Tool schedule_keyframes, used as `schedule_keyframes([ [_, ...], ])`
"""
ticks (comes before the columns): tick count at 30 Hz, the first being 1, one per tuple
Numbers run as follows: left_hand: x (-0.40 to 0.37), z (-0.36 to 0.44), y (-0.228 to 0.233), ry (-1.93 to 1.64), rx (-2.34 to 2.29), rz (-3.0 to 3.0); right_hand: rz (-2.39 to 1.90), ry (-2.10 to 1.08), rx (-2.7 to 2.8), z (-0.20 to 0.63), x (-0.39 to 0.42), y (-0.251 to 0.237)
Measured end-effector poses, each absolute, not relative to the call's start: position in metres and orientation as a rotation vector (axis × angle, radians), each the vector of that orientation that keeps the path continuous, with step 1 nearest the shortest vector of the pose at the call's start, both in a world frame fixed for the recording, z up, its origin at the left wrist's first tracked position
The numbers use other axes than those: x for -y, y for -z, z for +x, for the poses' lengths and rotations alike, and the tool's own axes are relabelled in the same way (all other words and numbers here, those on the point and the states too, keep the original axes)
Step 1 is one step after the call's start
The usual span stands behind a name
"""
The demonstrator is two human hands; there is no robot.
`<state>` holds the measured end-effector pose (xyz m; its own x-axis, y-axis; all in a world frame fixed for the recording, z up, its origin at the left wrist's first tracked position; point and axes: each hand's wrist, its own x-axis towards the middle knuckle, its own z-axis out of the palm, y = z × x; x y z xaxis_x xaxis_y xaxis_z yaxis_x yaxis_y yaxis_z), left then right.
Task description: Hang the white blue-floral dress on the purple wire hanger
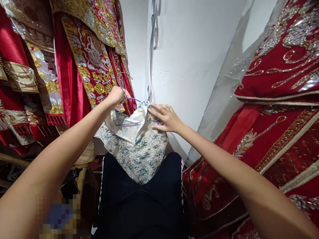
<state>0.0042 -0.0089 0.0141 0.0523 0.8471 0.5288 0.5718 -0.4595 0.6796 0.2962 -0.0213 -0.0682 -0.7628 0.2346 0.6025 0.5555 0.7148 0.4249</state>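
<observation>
A pale garment with a swirling blue, grey and yellow print (136, 152) hangs in front of me by the wall. Inside its open neck runs a thin purple clothes hanger (133, 99), whose hook points up at the left. My left hand (119, 95) is closed around the hanger near that hook. Against the garment's right shoulder lies my right hand (166, 118), fingers stretched out and spread on the cloth and its white collar edge (142, 127).
Red costumes with gold and silver embroidery (93, 56) hang at the left. More red beaded garments (281, 73), partly under clear plastic (221, 79), fill the right side. A white strap or cable (150, 49) runs down the wall (189, 43). Dark items lie low at the left.
</observation>
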Motion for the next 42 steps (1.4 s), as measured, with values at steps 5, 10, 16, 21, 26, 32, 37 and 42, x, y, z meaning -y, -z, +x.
schedule_keyframes([
  [5, 0.010, 0.002, -0.014, -1.323, -1.404, 1.962, -0.673, 0.838, 2.382, 0.298, 0.004, 0.073],
  [10, 0.018, -0.003, -0.007, -1.312, -1.705, 2.270, -0.662, 0.778, 2.442, 0.296, -0.007, 0.063],
  [16, 0.032, -0.015, 0.012, -1.379, -1.942, 2.731, -1.045, 0.711, 2.272, 0.306, -0.021, 0.047],
  [21, 0.047, -0.018, 0.026, -1.395, -1.816, 2.856, -1.138, 0.736, 2.106, 0.323, -0.028, 0.044],
  [26, 0.048, -0.020, 0.052, -1.518, -1.652, 2.836, -1.128, 0.766, 2.096, 0.329, -0.029, 0.048],
  [32, 0.021, -0.020, 0.071, -1.735, -1.551, 2.383, -1.198, 0.792, 2.028, 0.322, -0.036, 0.037],
  [37, 0.011, -0.014, 0.057, -1.716, -1.325, 2.185, -1.206, 0.776, 1.953, 0.341, -0.025, 0.053],
  [42, 0.012, 0.023, 0.059, -1.635, -1.107, 1.990, -1.216, 0.739, 2.015, 0.348, 0.000, 0.099],
])
